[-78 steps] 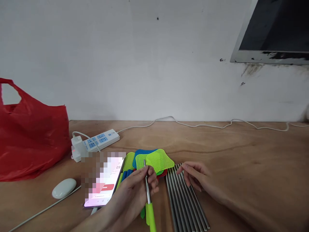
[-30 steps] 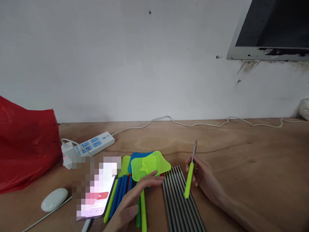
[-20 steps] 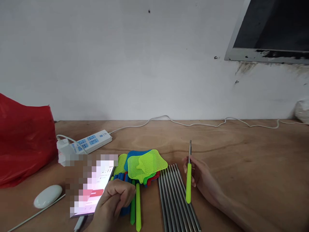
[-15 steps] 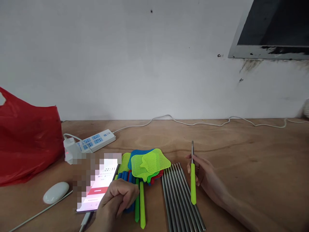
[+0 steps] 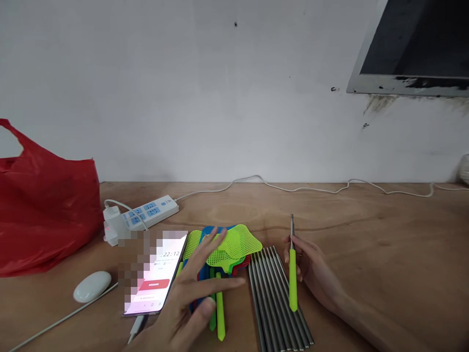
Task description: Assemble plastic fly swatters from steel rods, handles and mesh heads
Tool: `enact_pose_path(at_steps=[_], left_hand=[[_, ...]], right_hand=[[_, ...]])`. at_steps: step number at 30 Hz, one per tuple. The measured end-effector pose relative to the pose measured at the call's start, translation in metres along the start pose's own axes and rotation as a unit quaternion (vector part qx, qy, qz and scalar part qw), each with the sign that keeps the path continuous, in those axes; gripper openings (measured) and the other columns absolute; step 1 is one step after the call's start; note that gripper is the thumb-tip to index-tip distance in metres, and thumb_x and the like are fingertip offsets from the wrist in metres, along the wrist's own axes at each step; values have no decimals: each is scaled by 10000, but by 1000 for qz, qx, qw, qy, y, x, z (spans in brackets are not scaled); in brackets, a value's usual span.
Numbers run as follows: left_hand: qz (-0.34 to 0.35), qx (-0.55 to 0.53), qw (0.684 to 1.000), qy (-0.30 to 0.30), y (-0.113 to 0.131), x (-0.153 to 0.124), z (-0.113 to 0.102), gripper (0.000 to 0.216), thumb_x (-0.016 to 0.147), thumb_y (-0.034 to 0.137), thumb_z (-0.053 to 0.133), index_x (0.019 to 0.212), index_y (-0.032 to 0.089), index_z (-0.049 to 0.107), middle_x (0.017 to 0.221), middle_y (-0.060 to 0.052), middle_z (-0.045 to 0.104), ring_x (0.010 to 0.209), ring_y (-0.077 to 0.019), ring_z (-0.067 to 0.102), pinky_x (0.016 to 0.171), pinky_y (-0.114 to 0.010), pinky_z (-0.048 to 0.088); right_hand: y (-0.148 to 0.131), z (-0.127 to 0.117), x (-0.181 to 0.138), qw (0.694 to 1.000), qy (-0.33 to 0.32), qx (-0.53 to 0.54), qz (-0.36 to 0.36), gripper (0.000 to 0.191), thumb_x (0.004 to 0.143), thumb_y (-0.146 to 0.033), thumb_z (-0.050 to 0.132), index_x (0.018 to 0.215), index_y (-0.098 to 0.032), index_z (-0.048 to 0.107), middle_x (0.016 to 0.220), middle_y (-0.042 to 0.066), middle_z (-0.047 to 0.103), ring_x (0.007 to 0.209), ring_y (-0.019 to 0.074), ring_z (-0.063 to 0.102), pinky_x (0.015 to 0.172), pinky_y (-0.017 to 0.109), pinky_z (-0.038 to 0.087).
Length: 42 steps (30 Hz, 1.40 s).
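Observation:
My right hand [image 5: 311,271] grips a metal rod with a lime green sleeve [image 5: 292,278], held upright over a row of bare steel rods [image 5: 278,303] on the wooden table [image 5: 366,230]. My left hand [image 5: 194,298] is open, fingers spread, hovering over a pile of fly swatter heads [image 5: 234,244] in lime, blue and red, and over several loose green and blue handle sleeves [image 5: 219,313] beneath it.
A lit phone [image 5: 157,281] lies left of the pile with a cable at its near end. A white mouse [image 5: 91,286], a white power strip [image 5: 146,212] and a red plastic bag [image 5: 44,200] sit further left. A white cord [image 5: 330,189] runs along the wall.
The sleeved rod passed from my left hand to my right, which now holds it upright. My left hand closed into a fist near the sleeves, then opened and spread over the pile.

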State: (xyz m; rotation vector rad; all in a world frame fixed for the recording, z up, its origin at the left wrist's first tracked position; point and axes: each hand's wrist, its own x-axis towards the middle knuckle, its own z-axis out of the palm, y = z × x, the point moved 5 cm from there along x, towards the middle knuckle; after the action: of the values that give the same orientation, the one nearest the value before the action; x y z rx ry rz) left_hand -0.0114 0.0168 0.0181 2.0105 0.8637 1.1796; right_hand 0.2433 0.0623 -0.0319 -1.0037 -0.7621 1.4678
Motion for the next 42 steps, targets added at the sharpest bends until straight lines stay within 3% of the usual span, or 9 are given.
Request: enact_pose_path(at_steps=[3,7,10,17,21,25,31,36,42], left_hand=[[82,111,990,26,11,-2,-3,414,917,187,608,1318,290,633,1362,-94,608,1237,-304,569,1024,-425,456],[145,195,970,-26,15,1,10,257,896,65,535,1056,243,629,799,10,689,728,-179,632,833,-353,480],[117,210,969,-56,9,3,17,174,932,98,500,958,236,603,876,-3,677,806,-191,623,894,-389,448],[60,232,971,-26,-4,-1,16,329,942,268,595,1257,251,497,1071,-50,631,980,-244,605,883,-376,486],[86,256,961,-65,-3,0,22,124,998,287,531,1108,247,571,998,-40,630,907,-229,614,794,-335,502],[112,287,947,-97,3,4,26,230,1051,253,387,950,206,588,873,-40,651,798,-214,627,723,-318,506],[36,265,961,-68,6,7,21,524,1088,288,220,638,216,480,604,15,562,519,-141,557,555,-251,473],[-32,219,974,-43,5,4,18,542,1074,418,282,619,225,503,587,22,571,557,-150,598,606,-249,518],[-88,181,978,-49,-12,-14,9,306,1013,434,432,994,300,706,872,-5,729,855,-194,689,773,-262,592]], right_hand=[[-2,1,-2,1000,4,10,-13,375,668,-488,856,739,-141,735,608,-8,627,446,54,468,402,152,391],[-3,3,-7,1000,4,18,-14,370,685,-477,861,745,-123,771,559,-23,569,466,50,474,435,135,433],[-2,7,-11,1000,-6,25,-11,378,655,-468,888,773,-124,787,577,-18,584,480,51,483,419,127,446],[6,19,-18,994,-106,-7,-11,334,703,-470,859,834,-172,785,632,19,658,538,113,600,384,156,462],[8,25,-26,987,-157,-25,-14,293,730,-448,847,871,-198,791,675,35,694,565,116,613,403,157,450],[8,26,-30,986,-160,-38,-30,278,734,-442,849,852,-195,801,698,53,721,588,111,611,466,173,473],[-7,10,-17,997,-65,7,-50,325,626,-441,916,761,-185,767,610,3,659,536,85,557,480,173,458],[-31,-17,1,986,67,118,-101,358,588,-399,924,650,-193,638,585,-63,570,466,52,459,405,147,404],[-2,6,-1,995,-88,1,40,441,730,-544,797,625,-193,551,373,-118,377,299,16,183,301,155,148]])
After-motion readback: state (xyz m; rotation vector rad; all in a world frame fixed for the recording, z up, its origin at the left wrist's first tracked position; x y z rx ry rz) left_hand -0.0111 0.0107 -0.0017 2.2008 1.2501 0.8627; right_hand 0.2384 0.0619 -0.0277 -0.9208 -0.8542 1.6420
